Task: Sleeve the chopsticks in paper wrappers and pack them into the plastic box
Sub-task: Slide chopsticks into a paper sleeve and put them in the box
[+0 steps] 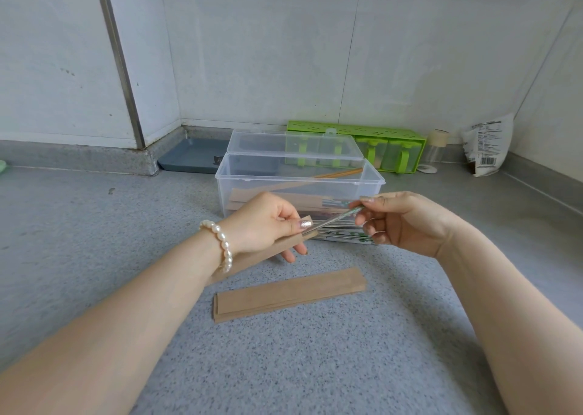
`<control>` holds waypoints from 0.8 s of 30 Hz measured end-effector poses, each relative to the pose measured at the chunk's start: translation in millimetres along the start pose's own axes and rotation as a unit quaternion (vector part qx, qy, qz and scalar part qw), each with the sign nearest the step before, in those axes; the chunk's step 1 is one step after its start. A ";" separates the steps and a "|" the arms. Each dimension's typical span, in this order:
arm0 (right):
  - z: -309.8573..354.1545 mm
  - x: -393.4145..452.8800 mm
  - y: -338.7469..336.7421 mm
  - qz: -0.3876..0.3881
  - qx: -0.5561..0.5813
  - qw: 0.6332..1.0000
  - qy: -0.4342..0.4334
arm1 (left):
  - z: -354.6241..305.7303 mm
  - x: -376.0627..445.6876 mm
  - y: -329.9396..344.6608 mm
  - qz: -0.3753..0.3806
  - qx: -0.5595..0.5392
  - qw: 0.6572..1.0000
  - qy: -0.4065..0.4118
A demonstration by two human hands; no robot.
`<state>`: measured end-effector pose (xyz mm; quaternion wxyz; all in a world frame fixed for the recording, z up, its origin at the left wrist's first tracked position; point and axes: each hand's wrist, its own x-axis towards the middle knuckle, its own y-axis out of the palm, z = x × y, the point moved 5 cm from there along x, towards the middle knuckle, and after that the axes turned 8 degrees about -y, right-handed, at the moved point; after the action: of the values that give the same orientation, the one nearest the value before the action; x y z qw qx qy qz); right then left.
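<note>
Left hand point(265, 225) pinches a wrapper point(252, 256) at its mouth; right hand point(400, 222) pinches chopsticks point(334, 220) whose tips enter it, in front of the open box point(299, 181). Spare wrappers point(290, 294) lie on the grey counter point(94, 225) under white tiles.

Both my hands up in front of me, each pinching.

My left hand point(268, 225) has its thumb pressed down on top and fingers curled beneath, forearm reaching in from the lower left. My right hand point(400, 222) faces it, fingertips point(362, 208) pinched together, remaining fingers loosely curled, forearm coming in from the right.
</note>
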<state>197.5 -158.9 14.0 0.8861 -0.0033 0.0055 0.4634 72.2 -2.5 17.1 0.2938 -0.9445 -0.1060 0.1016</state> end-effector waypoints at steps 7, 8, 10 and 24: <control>-2.9 -2.2 12.3 0.083 -0.032 0.996 0.007 | -2.7 -3.8 2.3 0.013 0.028 1.000 0.003; -3.2 -2.1 13.7 0.090 -0.034 0.995 0.006 | -2.8 -4.0 2.5 0.014 0.029 0.999 0.003; -3.9 -2.1 16.9 0.104 -0.039 0.994 0.006 | -3.1 -4.2 3.4 0.017 0.025 1.000 0.003; -10.3 5.6 25.9 0.100 -0.057 0.993 -0.001 | -3.1 -3.4 2.2 0.025 -0.012 1.000 0.002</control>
<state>179.3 -139.7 3.7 0.8334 -0.0533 -0.0216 0.5497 70.0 -6.8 18.8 0.2798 -0.9506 -0.0828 0.1061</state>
